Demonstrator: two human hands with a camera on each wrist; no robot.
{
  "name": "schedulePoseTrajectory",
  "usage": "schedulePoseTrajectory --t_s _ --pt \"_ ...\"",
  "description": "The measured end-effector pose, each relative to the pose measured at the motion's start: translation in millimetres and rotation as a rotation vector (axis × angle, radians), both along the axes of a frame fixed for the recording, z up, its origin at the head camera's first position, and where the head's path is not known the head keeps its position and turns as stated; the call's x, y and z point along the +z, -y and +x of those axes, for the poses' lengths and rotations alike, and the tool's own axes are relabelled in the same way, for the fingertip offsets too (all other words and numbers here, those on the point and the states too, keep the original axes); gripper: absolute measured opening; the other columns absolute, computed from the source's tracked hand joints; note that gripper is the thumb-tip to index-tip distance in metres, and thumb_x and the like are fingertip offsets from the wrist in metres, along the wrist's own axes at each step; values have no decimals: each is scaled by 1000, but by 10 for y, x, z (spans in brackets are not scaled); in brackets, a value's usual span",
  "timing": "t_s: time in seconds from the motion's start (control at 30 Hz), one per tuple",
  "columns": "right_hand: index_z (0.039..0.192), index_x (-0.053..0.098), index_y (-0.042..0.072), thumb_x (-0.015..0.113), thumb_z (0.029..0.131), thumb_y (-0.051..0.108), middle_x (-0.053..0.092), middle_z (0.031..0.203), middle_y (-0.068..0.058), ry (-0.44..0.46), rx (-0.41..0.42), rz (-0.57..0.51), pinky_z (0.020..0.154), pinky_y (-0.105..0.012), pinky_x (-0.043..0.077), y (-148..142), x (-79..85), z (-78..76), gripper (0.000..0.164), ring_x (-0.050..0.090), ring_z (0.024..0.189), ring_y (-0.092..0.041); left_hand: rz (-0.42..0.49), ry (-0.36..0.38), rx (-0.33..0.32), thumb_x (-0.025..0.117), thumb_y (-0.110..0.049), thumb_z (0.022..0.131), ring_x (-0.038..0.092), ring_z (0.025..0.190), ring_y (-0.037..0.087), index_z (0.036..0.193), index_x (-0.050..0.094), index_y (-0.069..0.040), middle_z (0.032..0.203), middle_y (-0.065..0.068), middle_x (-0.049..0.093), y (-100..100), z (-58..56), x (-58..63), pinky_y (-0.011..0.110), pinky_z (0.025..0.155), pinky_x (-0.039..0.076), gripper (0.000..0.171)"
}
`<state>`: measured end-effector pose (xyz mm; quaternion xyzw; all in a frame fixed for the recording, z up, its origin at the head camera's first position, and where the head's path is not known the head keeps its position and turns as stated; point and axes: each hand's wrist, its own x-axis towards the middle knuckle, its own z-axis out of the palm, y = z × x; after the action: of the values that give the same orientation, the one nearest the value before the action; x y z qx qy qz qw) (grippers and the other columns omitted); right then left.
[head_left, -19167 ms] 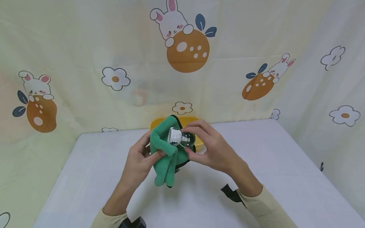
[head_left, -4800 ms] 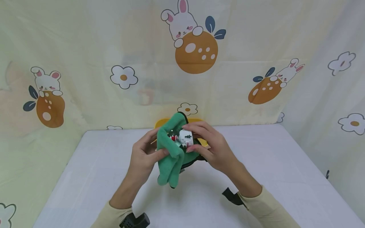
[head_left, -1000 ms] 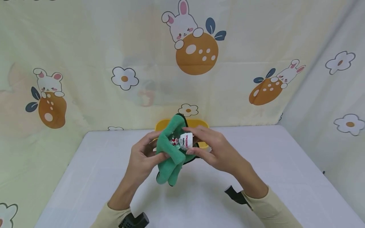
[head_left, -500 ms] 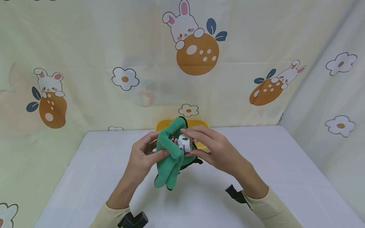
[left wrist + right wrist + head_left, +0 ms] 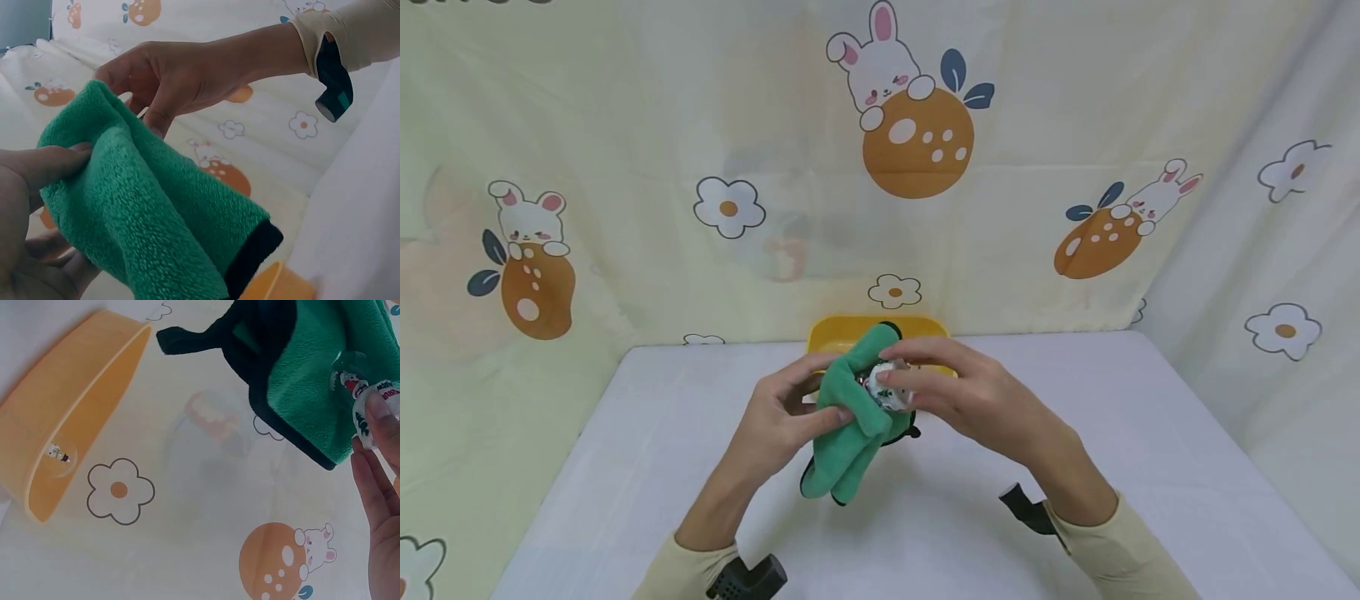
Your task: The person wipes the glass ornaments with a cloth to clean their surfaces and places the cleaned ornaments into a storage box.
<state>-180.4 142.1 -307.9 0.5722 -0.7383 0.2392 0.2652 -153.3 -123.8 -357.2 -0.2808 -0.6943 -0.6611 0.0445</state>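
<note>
My left hand (image 5: 778, 421) grips a fluffy green cloth (image 5: 842, 442) with dark edging, thumb on top and fingers behind it. In a fold of the cloth sits a small Christmas snow globe (image 5: 889, 397), its clear dome towards the cloth and its white printed base towards my right hand (image 5: 981, 400). The right wrist view shows a red and white figure inside the dome (image 5: 350, 378). There, my right thumb and fingers pinch the white base (image 5: 364, 422). In the left wrist view the cloth (image 5: 137, 200) hides the globe.
Behind the hands, a yellow bin (image 5: 835, 332) stands on the white-covered table (image 5: 700, 417) against the patterned curtain (image 5: 760, 125). Inside the bin, the right wrist view shows another clear globe (image 5: 62, 456) with a snowman figure.
Earlier my right fingers held the dome with the base towards the cloth; the globe is now the other way round. Over the last second the base has turned and the cloth's top has dipped.
</note>
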Motion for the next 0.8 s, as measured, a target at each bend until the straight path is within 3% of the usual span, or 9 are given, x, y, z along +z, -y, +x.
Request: schedulePoseTrajectory --t_s 0.13,0.37,0.53,0.67,0.8 --pt "124 69 13 77 90 8 64 129 -8 -51 32 -15 93 -27 57 12 3 2 35 64 114 -21 -18 -34 -10 73 0 91 68 110 27 136 61 -13 128 9 65 -21 5 15 42 86 62 48" --pt "122 68 15 81 84 5 66 127 -5 -76 0 32 99 -30 55 10 12 23 41 62 119 -18 -27 -65 18 74 0 90 64 111 25 134 63 -14 129 5 63 -40 13 16 41 85 62 47" --pt "122 69 12 82 85 7 65 127 -7 -78 22 -13 94 -28 57 21 15 10 40 65 113 -20 15 -105 40 73 5 89 62 116 27 135 63 -9 131 8 62 -46 23 21 42 86 62 49" --pt "122 70 7 88 76 3 65 126 -10 -38 37 -54 93 -26 57 28 -11 6 50 65 113 -23 30 -115 47 71 7 90 60 119 27 135 63 -7 133 7 62 -46 26 19 43 88 61 48" --pt "123 68 4 90 73 5 66 126 -11 74 29 -99 96 -24 55 27 -44 15 55 65 114 -24 46 -122 51 70 9 89 59 122 28 135 63 -5 135 8 61 -45 31 -2 43 89 60 48"
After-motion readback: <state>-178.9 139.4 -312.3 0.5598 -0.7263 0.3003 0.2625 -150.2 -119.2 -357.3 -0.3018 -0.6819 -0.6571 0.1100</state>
